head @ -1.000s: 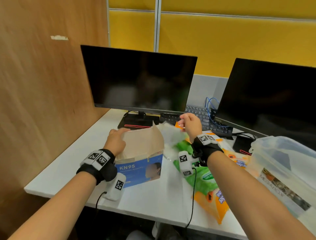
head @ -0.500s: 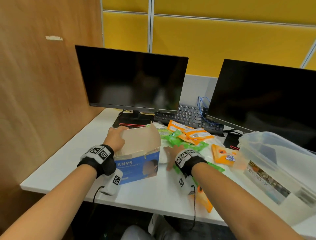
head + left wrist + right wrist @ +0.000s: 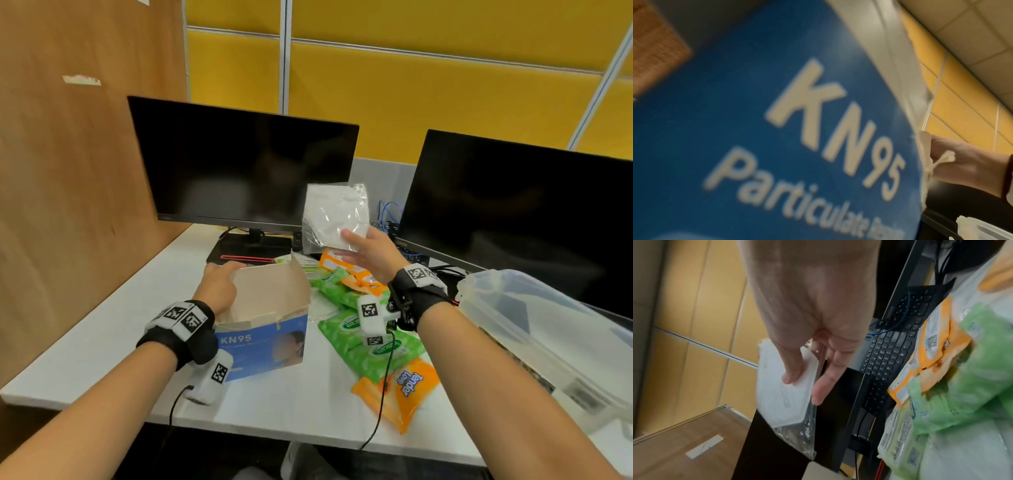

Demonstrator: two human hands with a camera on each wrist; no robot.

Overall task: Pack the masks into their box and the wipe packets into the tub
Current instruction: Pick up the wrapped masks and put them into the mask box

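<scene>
An open blue KN95 mask box (image 3: 263, 337) (image 3: 760, 129) stands on the white desk (image 3: 102, 349), flap up. My left hand (image 3: 219, 284) grips its far left rim. My right hand (image 3: 370, 253) (image 3: 807, 369) is raised above the packets and pinches a white mask in a clear bag (image 3: 334, 216) (image 3: 785, 395) between thumb and fingers, up and to the right of the box. Green wipe packets (image 3: 373, 346) (image 3: 966, 386) and orange wipe packets (image 3: 400, 387) (image 3: 929, 353) lie in a heap right of the box. The clear plastic tub (image 3: 548, 335) sits at the right.
Two dark monitors (image 3: 239, 164) (image 3: 520, 212) stand at the back, with a black keyboard (image 3: 892, 350) between them. A wooden partition (image 3: 68, 171) walls off the left. A monitor base (image 3: 250, 248) sits behind the box. Wrist camera cables hang over the desk's front edge.
My right hand went down to the desk beside the box, then rose holding a bagged mask. The left hand stayed on the box rim.
</scene>
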